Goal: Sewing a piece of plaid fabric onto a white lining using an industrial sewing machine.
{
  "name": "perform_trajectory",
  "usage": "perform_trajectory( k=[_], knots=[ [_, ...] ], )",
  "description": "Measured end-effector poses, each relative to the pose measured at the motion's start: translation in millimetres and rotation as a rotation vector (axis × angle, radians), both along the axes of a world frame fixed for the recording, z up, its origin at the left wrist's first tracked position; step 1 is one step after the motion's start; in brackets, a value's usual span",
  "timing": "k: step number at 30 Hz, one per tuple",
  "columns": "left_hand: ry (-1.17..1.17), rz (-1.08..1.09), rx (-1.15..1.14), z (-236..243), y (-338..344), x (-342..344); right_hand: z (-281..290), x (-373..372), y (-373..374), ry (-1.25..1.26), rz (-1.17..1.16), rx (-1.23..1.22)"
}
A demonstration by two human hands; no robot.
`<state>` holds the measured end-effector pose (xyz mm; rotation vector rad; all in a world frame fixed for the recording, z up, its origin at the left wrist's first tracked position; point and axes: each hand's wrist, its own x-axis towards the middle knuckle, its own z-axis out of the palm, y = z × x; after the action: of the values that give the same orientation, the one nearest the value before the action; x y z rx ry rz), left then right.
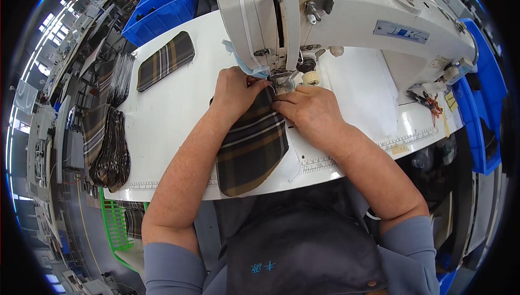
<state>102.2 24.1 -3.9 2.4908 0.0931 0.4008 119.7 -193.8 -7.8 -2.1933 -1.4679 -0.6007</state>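
Grips at the needle: my left grip (236, 92) and right grip (315, 112) rest on the dark plaid fabric panel (252, 149) with a rounded near end.
My left thumb and forefinger sit close together at its far end, my right fingers bunched by its right edge; whether either pinches or only presses, I cannot tell. Done well, this wants light, even steering, cloth flat, fingertips clear of the metal needle assembly (278, 72). My forearms slant inward, elbows wide. The panel lies on the smooth white surface (168, 127), its far end beneath the cream metal sewing machine (336, 21); well left stands a stack of plaid panels (110, 151).
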Motion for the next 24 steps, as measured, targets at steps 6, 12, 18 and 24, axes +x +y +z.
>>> perform_trajectory(
  k=[6,12,18,24],
  knots=[
    [0.043,-0.129,-0.099,8,7,4,-4,4,-1,0.004,-0.077,-0.002],
    [-0.004,-0.123,-0.059,0,2,5,1,1,0,0.064,-0.077,0.03],
    [-0.035,-0.114,0.044,-1,-1,4,0,3,-2,0.037,-0.092,0.001],
    [0.194,-0.091,-0.052,17,14,-2,3,1,-2,0.058,-0.108,0.028]
  ],
)
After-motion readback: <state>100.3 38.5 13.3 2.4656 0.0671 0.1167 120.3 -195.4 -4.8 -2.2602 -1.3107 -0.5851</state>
